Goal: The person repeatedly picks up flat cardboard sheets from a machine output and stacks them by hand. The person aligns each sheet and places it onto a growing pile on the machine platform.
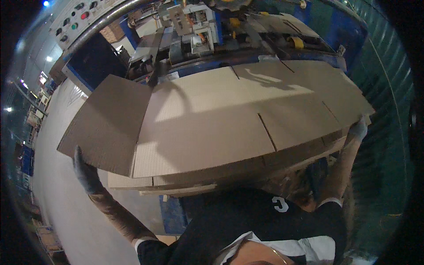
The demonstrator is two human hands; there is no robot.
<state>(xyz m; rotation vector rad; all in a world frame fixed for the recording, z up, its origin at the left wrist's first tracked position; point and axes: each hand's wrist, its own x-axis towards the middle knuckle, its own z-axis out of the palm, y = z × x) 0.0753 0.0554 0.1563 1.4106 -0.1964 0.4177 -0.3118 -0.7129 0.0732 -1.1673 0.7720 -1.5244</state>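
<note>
The brown sheet [212, 132] was slotted, with a shaded, creased left flap [108, 123]; it lay over a stack [194, 181], between machine [198, 35] and torso [256, 216]; floor [66, 185] extended beyond its left edge, a green wall [393, 145] beyond its right; the left hand [86, 172] was partly closed on the flap's near corner; the right hand [358, 129] was curled on the right end, fingers partly hidden.

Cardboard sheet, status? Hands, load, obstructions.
Left hand at near-left corner, right hand at right end. Cardboard sheet slotted, more cardboard beneath. Machine beyond far edge.
</note>
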